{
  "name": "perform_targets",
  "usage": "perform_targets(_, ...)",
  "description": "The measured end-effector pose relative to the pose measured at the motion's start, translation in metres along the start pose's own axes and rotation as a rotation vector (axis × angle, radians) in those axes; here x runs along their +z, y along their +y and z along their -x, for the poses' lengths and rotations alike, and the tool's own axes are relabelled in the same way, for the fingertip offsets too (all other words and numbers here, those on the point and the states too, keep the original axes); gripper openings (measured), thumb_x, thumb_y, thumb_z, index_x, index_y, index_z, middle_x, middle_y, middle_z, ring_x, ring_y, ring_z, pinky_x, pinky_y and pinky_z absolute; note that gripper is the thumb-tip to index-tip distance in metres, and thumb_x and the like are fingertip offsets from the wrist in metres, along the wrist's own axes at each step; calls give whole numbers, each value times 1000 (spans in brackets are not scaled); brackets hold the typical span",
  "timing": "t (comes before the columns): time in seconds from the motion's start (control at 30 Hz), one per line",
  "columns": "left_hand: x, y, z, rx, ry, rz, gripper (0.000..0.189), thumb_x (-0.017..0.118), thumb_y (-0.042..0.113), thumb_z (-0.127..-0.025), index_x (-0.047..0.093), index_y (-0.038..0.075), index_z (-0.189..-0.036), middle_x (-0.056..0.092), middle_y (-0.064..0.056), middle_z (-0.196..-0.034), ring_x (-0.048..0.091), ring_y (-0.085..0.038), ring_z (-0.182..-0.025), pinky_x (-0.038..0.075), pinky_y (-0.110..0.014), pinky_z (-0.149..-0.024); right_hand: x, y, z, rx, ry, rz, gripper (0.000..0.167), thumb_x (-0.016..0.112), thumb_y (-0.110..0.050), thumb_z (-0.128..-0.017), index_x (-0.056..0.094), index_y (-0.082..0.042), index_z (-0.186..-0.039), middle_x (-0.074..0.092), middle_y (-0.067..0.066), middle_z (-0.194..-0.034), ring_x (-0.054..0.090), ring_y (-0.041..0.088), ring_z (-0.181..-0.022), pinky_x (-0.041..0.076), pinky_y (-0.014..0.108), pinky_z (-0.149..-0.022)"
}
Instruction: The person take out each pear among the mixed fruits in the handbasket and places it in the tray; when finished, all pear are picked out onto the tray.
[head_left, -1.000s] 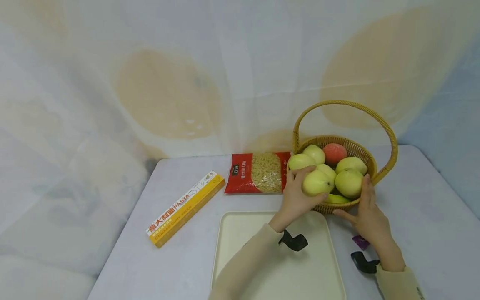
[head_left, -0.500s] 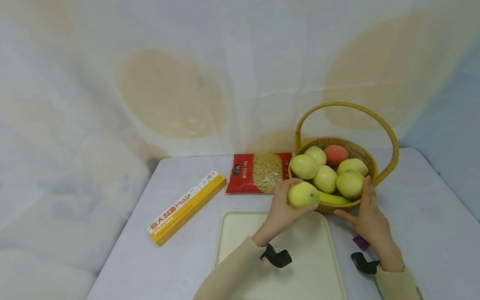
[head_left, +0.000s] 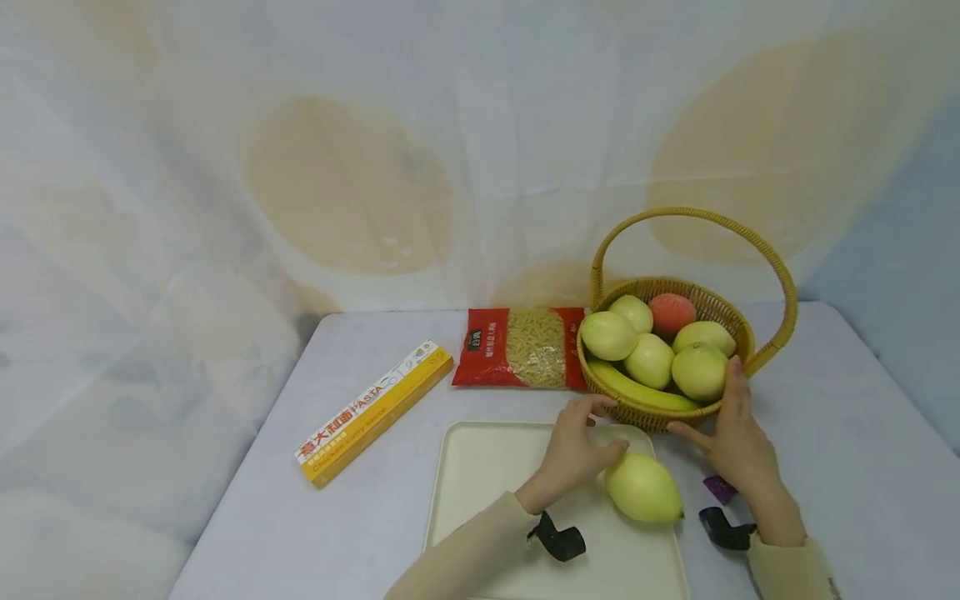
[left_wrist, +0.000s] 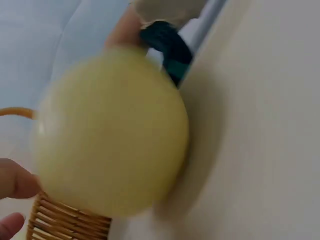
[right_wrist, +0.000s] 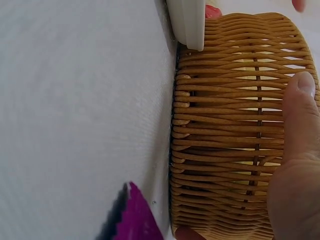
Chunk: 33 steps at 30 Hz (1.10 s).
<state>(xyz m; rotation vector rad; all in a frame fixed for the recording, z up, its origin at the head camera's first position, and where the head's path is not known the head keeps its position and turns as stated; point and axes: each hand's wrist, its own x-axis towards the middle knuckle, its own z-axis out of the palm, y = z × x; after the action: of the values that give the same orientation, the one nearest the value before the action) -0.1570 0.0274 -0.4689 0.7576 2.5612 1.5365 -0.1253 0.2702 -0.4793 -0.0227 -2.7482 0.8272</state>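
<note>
A pale yellow-green fruit (head_left: 643, 489) with a small pointed end lies tilted over the right part of the cream tray (head_left: 480, 467). Beside it is my left hand (head_left: 573, 450), its thumb at the fruit's upper left and its fingers spread apart. The fruit is blurred and fills much of the left wrist view. My right hand (head_left: 746, 446) rests against the front right of the wicker basket (head_left: 648, 418), fingers extended up to the rim. In the right wrist view the thumb (right_wrist: 300, 120) lies along the basket's woven wall.
The basket holds several pale green fruits (head_left: 650, 360), a red fruit (head_left: 672, 315) and a banana (head_left: 633, 390) under a tall handle. Left of it lies a red pasta bag (head_left: 536, 348). A yellow pasta box (head_left: 375, 414) sits further left. A small purple packet (head_left: 720, 488) is by the right wrist.
The left hand has carried the fruit from the basket down to the tray, and its fingers have come away from it. More of the banana shows. The right hand has stayed at the basket.
</note>
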Motion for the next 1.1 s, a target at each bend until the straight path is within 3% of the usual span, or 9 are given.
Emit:
perform_targets(0.13, 5, 4, 11, 32, -45, -114, 46, 73, 20, -84, 55, 21, -127, 56, -7, -117, 54, -16, -102, 42, -16, -86, 2, 1, 0, -17, 17, -3, 126, 75, -40, -82, -26, -9, -150, -6, 34, -157, 34, 68, -117, 43, 71, -72)
perform_targets(0.23, 1, 11, 15, 78, -126, -123, 45, 71, 22, -86, 55, 21, -128, 55, -6, -120, 55, -15, -103, 42, -15, -84, 2, 1, 0, -35, 36, -4, 125, 75, -41, -82, -26, -11, -150, -4, 35, -156, 36, 69, -114, 44, 69, -67)
perform_targets(0.3, -5, 15, 17, 105, -238, -111, 45, 69, 24, -88, 54, 23, -130, 55, -3, -124, 56, -11, -105, 43, -15, -84, 2, 0, 0, -38, 38, -6, 125, 75, -40, -82, -26, -11, -150, -3, 35, -156, 36, 69, -113, 45, 69, -66)
perform_targets(0.4, -21, 19, 23, 123, -480, -96, 42, 67, 27, -91, 55, 23, -131, 57, 1, -127, 56, -5, -108, 44, -15, -86, 3, -2, 0, -19, 23, -16, 124, 74, -41, -83, -26, -12, -150, -4, 34, -157, 35, 69, -115, 43, 72, -69)
perform_targets(0.47, -30, 18, 30, 151, -625, -136, 42, 67, 28, -91, 56, 24, -131, 57, 4, -129, 53, -1, -112, 42, -15, -90, 3, -2, -1, -15, 13, -20, 124, 74, -41, -83, -26, -11, -150, -4, 34, -157, 33, 69, -117, 42, 72, -70)
perform_targets(0.53, -38, 17, 38, 185, -714, -190, 45, 68, 28, -89, 56, 25, -131, 56, 5, -130, 49, 2, -115, 41, -15, -93, 3, -1, -1, -8, 13, -17, 124, 74, -42, -83, -27, -13, -150, -4, 35, -157, 34, 69, -116, 44, 71, -66)
perform_targets(0.7, -42, 15, 54, 209, -704, -270, 57, 75, 31, -81, 50, 28, -132, 51, 7, -129, 45, 3, -115, 40, -15, -90, -3, 3, -3, -23, 40, -3, 125, 74, -42, -82, -26, -12, -150, -2, 36, -156, 36, 70, -114, 44, 68, -62)
perform_targets(0.93, -25, 13, 54, 190, -667, -352, 68, 75, 39, -78, 43, 40, -138, 52, 11, -124, 48, 5, -104, 42, -14, -75, -2, 5, -3, 3, 34, -8, 123, 74, -40, -83, -25, -10, -151, -6, 32, -158, 36, 69, -114, 43, 72, -69)
perform_targets(1.1, -19, 10, 44, 124, -607, -223, 80, 79, 25, -72, 42, 38, -142, 47, 4, -120, 46, 2, -98, 43, -15, -77, 2, 5, -2, -16, 39, -3, 125, 76, -40, -81, -24, -10, -151, -2, 35, -157, 36, 69, -116, 44, 71, -69)
